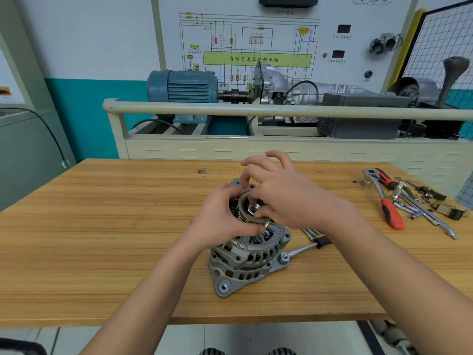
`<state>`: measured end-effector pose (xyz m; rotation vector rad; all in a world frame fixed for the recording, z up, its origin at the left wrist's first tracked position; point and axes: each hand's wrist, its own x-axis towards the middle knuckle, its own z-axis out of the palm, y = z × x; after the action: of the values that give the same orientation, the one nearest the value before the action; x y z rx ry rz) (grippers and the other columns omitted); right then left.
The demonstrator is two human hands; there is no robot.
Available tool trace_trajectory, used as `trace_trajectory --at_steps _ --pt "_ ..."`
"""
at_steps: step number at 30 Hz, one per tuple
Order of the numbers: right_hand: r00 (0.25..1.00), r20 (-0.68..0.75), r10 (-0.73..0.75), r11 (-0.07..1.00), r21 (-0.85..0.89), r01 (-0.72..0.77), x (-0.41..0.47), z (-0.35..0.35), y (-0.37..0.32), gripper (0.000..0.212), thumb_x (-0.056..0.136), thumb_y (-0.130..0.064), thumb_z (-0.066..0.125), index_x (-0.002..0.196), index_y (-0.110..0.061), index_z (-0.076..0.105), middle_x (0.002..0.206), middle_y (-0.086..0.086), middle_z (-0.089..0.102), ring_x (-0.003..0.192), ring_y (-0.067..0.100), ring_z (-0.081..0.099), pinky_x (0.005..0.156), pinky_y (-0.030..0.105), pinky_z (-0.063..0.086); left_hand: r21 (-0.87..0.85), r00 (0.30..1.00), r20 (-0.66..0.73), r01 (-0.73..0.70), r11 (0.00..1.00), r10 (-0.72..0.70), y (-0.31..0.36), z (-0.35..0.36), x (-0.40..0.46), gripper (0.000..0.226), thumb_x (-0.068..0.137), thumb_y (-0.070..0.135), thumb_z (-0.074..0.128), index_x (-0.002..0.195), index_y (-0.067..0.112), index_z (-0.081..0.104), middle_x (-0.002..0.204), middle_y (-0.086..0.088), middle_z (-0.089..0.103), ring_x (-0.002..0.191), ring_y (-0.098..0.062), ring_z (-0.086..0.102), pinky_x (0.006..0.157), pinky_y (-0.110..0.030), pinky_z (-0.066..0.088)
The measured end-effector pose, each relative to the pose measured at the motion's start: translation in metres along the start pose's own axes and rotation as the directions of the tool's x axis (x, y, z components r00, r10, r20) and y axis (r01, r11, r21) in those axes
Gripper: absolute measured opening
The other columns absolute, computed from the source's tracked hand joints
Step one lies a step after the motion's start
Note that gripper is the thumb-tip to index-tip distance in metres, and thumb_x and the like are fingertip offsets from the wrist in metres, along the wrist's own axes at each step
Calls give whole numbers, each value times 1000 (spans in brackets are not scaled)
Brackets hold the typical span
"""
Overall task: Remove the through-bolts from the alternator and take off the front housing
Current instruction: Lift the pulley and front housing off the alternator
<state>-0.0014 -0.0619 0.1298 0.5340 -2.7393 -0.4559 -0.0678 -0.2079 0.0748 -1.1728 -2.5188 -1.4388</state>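
The alternator (249, 254) sits near the middle of the wooden surface (102, 239). Its pulley (249, 211) end points up and a bit away from the person, so its long line runs up and down with a small tilt. One mounting ear with a round hole points toward 6 o'clock, close to the near edge of the surface.

The left hand (225, 216) comes in from 7 o'clock. Its fingers curl round the left side of the pulley and hold it. The right hand (279, 190) comes in from 4 o'clock and lies over the top of the pulley. Its thumb and fingertips pinch the nut (254, 209) in the middle of the pulley, and its other fingers are lifted and bent.

At 3 o'clock from the alternator a thin tool (304, 248) lies flat, its metal end touching the alternator's side ear. Some long bolts (311, 233) lie just beside it, partly hidden under the right arm.

At 2 o'clock, near the far right edge, lie a red ratchet (386, 198) and a pile of metal tools (419, 201), well apart from the alternator.

The left half of the surface, from 8 to 11 o'clock, is bare wood with lots of room. A small round hole (203, 171) is at 12 o'clock near the far edge. Behind that edge stands a cream stand with a blue motor (181, 85).
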Motion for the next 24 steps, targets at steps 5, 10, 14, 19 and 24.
trace_trajectory --at_steps 5,10,14,19,24 --pt "997 -58 -46 997 58 50 -1 1 5 16 83 -29 70 98 -27 72 129 -8 42 137 16 19 110 41 2 -108 995 100 -19 994 30 1 -12 1 50 59 12 89 98 30 64 92 10 70 86 -2 65 75 -18 48" --pt "989 -46 141 925 362 -115 -9 -1 14 17 81 -33 73 98 -32 71 123 -14 46 125 8 30 108 32 15 -43 993 115 -32 999 37 1 -6 2 65 56 25 92 113 24 61 106 9 66 99 -6 62 88 -29 50" --pt "961 -48 273 890 392 -233 -7 1 6 18 79 -43 73 87 -27 71 98 -11 48 99 9 42 85 30 38 40 999 -42 15 999 -13 3 4 1 66 48 42 92 101 31 54 104 10 59 96 -6 57 81 -28 50" --pt "955 45 294 917 269 -295 4 1 -6 29 83 -41 69 92 -13 69 90 0 53 88 19 53 69 33 44 61 997 -74 3 998 1 2 6 0 58 49 37 92 92 29 54 97 6 58 88 -9 55 72 -26 45" --pt "976 94 196 942 258 -214 9 -6 -11 20 86 -25 68 74 -21 53 82 -2 49 81 19 50 66 29 37 62 998 -67 -12 998 16 4 4 -2 54 53 30 91 94 26 57 98 4 59 91 -11 55 77 -30 47"
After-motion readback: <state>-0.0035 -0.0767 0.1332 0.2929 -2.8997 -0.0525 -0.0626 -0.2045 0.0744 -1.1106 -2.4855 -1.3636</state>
